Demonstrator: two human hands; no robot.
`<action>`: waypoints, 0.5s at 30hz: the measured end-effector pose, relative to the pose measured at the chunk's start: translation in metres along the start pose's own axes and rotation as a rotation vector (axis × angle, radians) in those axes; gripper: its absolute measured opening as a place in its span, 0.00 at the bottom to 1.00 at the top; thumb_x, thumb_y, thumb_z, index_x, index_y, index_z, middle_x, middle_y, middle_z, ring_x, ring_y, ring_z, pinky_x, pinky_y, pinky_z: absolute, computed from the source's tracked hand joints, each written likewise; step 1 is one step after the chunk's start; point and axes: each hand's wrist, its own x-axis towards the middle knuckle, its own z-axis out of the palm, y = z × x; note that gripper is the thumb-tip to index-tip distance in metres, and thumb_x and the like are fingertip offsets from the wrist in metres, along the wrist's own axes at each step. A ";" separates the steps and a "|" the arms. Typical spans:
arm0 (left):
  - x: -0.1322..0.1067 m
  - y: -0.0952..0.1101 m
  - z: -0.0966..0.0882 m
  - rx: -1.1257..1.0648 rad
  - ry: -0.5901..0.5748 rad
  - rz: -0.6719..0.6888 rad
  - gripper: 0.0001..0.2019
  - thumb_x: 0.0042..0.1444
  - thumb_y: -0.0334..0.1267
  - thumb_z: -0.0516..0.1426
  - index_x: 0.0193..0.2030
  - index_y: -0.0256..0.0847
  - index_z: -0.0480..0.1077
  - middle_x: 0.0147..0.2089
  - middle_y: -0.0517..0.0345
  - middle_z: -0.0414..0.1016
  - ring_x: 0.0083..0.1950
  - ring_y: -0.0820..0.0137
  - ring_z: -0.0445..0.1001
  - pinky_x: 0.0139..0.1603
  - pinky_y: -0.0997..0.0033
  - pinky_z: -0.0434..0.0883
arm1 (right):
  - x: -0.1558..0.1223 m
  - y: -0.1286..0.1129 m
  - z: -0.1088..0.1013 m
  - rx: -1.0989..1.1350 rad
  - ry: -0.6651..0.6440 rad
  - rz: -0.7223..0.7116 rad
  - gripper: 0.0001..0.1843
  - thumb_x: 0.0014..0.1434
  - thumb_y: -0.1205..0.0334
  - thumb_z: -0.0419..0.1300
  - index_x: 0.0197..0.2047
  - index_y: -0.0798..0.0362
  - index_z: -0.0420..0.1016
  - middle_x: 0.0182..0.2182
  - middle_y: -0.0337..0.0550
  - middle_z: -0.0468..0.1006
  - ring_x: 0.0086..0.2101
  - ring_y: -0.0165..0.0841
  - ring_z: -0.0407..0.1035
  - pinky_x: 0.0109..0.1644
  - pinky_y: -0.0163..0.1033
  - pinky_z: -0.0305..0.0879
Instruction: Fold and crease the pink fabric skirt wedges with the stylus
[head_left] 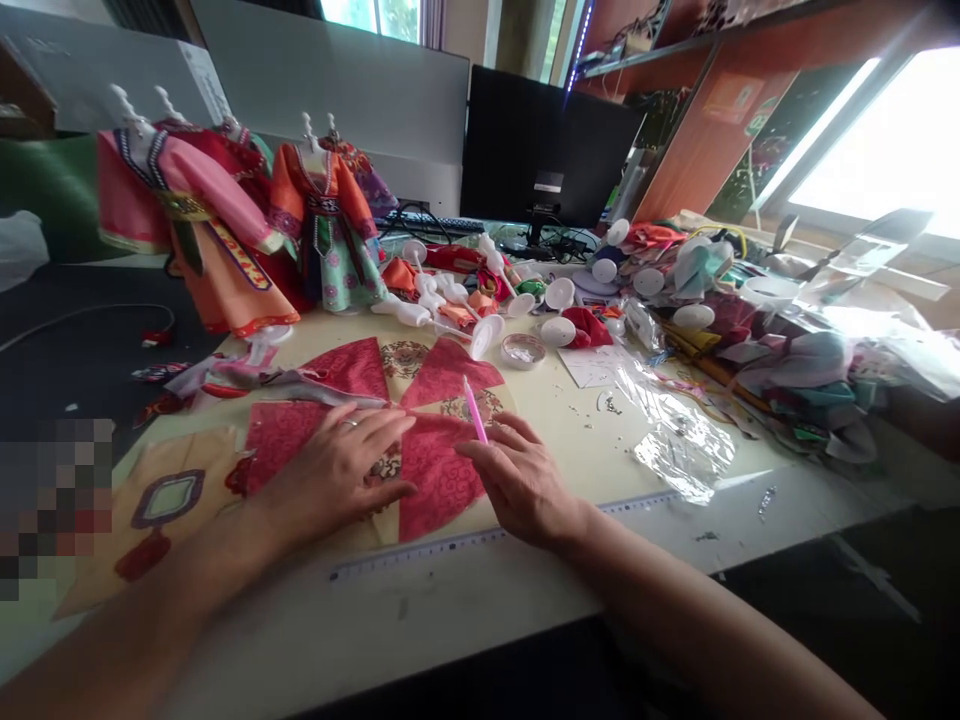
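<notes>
Pieced fabric in a round shape lies flat on the table, made of red patterned panels (439, 480) and cream panels with dark motifs (405, 358). My left hand (337, 470) rests on its left part with fingers stretched out, wearing a ring. A pink pen (475, 410) is gripped between the thumb and fingers of my right hand (529, 485), its narrow end pointing up and away from me. That hand is over the fabric's right side. Along the fabric's near edge runs a clear ruler (450, 546), passing partly behind my right wrist.
Small robes on stands (199, 215) rise at the back left. White doll stands (559, 294), a small round dish (523, 350) and fabric heaps (772, 340) fill the back and right. Crumpled clear plastic (686, 450) lies right; tan cloth (176, 470) lies left. A monitor (547, 150) stands behind.
</notes>
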 end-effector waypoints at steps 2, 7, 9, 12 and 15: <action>0.000 -0.003 0.001 -0.003 0.011 0.010 0.33 0.57 0.61 0.48 0.62 0.40 0.61 0.60 0.45 0.67 0.61 0.54 0.65 0.63 0.46 0.56 | -0.003 0.012 -0.006 -0.069 0.001 0.016 0.16 0.62 0.74 0.46 0.49 0.52 0.66 0.35 0.42 0.79 0.40 0.33 0.70 0.57 0.48 0.59; 0.000 -0.003 -0.002 -0.006 0.080 0.004 0.29 0.59 0.57 0.49 0.62 0.41 0.60 0.58 0.47 0.70 0.60 0.57 0.66 0.64 0.48 0.55 | -0.031 0.067 -0.036 -0.279 0.096 0.178 0.13 0.61 0.73 0.49 0.46 0.52 0.67 0.41 0.45 0.79 0.45 0.36 0.70 0.59 0.54 0.57; 0.001 -0.002 -0.004 -0.010 0.108 0.014 0.28 0.60 0.55 0.50 0.61 0.40 0.61 0.57 0.47 0.71 0.59 0.58 0.67 0.64 0.49 0.55 | -0.048 0.087 -0.045 -0.381 0.140 0.300 0.12 0.60 0.72 0.49 0.45 0.52 0.67 0.38 0.45 0.79 0.44 0.37 0.70 0.58 0.55 0.58; 0.001 -0.001 -0.005 -0.008 0.115 0.028 0.27 0.60 0.54 0.51 0.61 0.38 0.61 0.55 0.47 0.72 0.58 0.59 0.68 0.64 0.50 0.55 | -0.064 0.103 -0.048 -0.406 0.141 0.374 0.13 0.59 0.73 0.47 0.44 0.52 0.67 0.35 0.45 0.79 0.38 0.37 0.71 0.55 0.56 0.60; 0.000 -0.001 -0.005 -0.003 0.108 0.028 0.27 0.60 0.53 0.51 0.61 0.39 0.60 0.54 0.48 0.73 0.57 0.60 0.68 0.64 0.50 0.55 | -0.066 0.105 -0.043 -0.388 0.092 0.386 0.13 0.58 0.74 0.48 0.43 0.52 0.68 0.34 0.45 0.79 0.37 0.37 0.71 0.56 0.56 0.60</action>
